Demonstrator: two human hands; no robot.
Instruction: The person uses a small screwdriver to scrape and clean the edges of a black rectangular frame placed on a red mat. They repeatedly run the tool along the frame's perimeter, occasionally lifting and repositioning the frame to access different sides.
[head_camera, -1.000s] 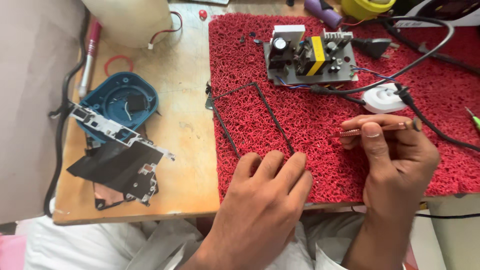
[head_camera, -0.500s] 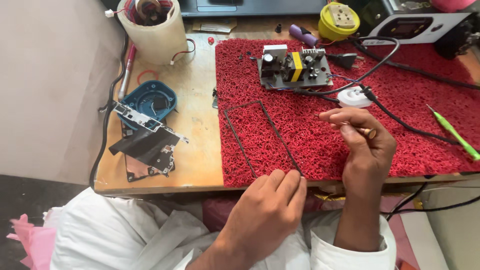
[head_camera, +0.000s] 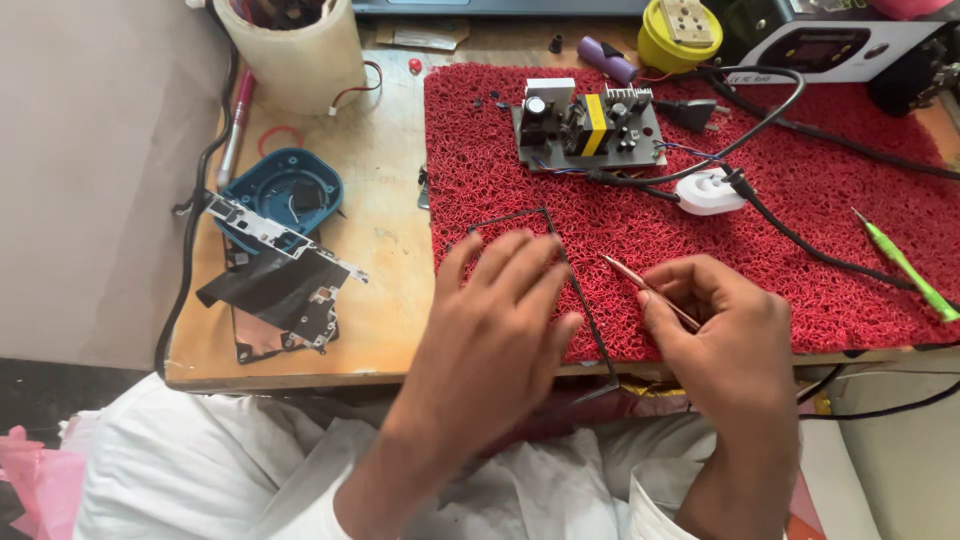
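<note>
The thin black frame lies on the red mat at the desk's near edge; it looks light, bendy and easily kinked, best lifted by a side rail. Left hand rests flat on it, fingers spread. Right hand pinches tweezers.

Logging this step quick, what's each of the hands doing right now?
Left hand: open, fingers spread flat over the thin black frame on the red mat.
Right hand: closed, pinching copper-coloured tweezers.
</note>
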